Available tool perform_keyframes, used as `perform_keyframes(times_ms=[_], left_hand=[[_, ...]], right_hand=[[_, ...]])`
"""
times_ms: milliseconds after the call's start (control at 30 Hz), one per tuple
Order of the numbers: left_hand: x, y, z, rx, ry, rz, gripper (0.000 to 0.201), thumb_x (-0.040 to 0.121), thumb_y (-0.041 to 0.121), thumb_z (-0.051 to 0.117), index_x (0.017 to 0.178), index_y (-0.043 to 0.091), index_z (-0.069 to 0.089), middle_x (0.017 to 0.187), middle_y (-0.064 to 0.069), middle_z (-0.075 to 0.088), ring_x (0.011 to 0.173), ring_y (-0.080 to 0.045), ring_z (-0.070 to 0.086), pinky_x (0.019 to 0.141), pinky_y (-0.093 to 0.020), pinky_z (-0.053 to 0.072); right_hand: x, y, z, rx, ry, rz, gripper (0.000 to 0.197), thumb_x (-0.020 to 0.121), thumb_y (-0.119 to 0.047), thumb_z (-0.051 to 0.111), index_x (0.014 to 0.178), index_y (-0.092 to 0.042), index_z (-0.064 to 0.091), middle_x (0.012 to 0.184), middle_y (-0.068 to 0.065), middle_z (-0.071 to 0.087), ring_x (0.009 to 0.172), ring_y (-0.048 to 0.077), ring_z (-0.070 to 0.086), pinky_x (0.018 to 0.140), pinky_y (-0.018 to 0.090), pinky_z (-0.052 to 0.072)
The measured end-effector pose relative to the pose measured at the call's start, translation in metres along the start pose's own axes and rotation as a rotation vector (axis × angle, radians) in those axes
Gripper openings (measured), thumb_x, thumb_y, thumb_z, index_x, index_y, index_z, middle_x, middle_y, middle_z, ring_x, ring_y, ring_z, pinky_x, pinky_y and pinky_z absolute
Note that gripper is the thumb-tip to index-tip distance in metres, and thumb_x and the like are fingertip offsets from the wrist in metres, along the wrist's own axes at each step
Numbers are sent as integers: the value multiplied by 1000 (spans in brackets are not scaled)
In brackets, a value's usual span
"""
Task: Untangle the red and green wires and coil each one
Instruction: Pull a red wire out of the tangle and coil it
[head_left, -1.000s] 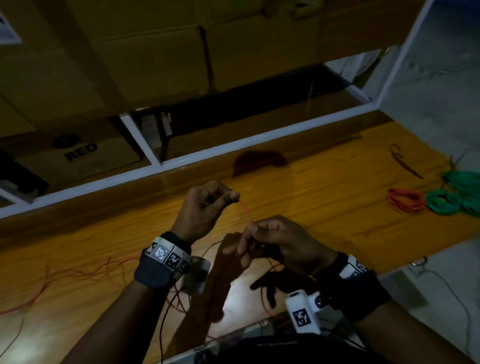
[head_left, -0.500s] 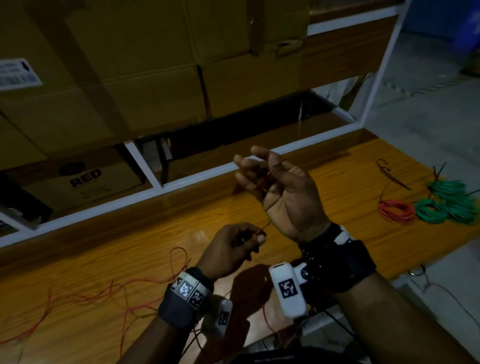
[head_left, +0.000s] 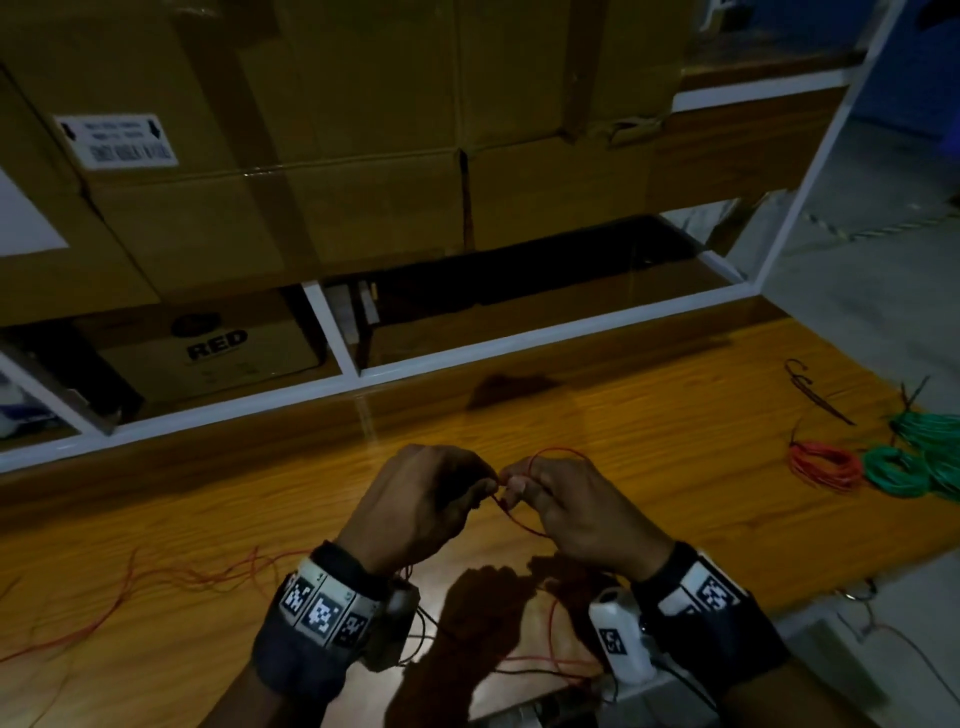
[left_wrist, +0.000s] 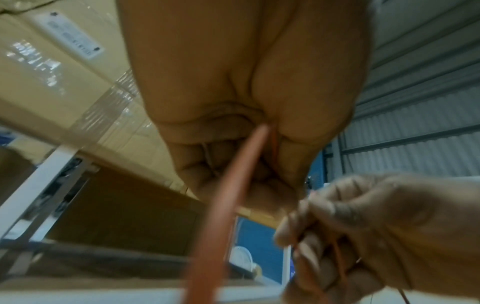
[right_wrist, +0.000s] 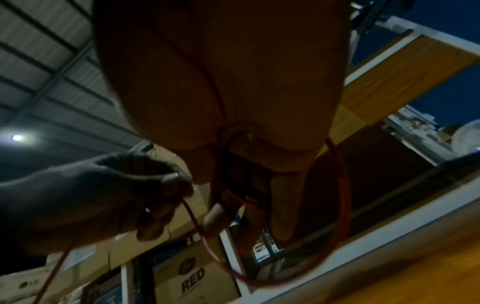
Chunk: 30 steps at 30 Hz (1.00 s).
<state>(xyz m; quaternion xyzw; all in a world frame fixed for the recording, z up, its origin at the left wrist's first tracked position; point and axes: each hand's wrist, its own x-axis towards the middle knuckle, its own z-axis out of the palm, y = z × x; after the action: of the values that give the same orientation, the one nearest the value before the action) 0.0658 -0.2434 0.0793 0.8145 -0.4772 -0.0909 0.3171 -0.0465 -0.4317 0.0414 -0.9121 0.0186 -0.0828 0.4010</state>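
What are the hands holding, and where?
Both hold the red wire. The left hand pinches it at its fingertips; the right hand grips a small loop of it, just beside the left's pinch.

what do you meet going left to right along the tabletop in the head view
loose red wire → left hand → right hand → red coil → green coils

Warehouse: stacked cartons (head_left: 322, 130), corrugated metal roof (right_wrist: 49, 67).
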Motion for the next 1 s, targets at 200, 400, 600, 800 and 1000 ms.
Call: perform_keyframes(times_ms=[200,400,600,800,1000], left_hand=[[1,-1,-21,-73,48,90,18,99,22,66,114,24,75,97,18,74,85,2,69,64,-19,56],[17,-14,-45,-4,82,160,21,93,21,71,113,18,77,97,14,77,89,3,72,71,-24,61],[29,-15,-45,-166,104,113,25,93,48,67,105,29,78,86,8,77,70,-20,73,56,-51,57],[32,1,-32,-279,183,48,18,95,28,69,102,14,78,87,4,78,68,-11,72,61,-37,59],[76,5,-42,-9,349,148,25,94,39,68,100,18,81,90,8,78,77,1,70,65,-32,59]], right_hand=[[-3,-17,12,290,-168,109,25,109,-31,45,104,-22,68,93,-4,67,82,8,71,74,32,58],[-4,-39,27,309,-303,144,31,110,-35,40,100,-26,68,63,-6,67,81,12,74,82,35,55],[7,-49,29,428,-212,221,35,110,-28,42,95,-15,71,59,-3,62,75,19,75,66,20,47],[23,-31,30,199,90,31,31,103,-17,43,97,-19,73,96,-6,74,91,2,66,80,19,47],[66,-39,40,207,230,147,32,87,-12,46,107,-12,71,107,6,73,101,23,67,85,41,55]])
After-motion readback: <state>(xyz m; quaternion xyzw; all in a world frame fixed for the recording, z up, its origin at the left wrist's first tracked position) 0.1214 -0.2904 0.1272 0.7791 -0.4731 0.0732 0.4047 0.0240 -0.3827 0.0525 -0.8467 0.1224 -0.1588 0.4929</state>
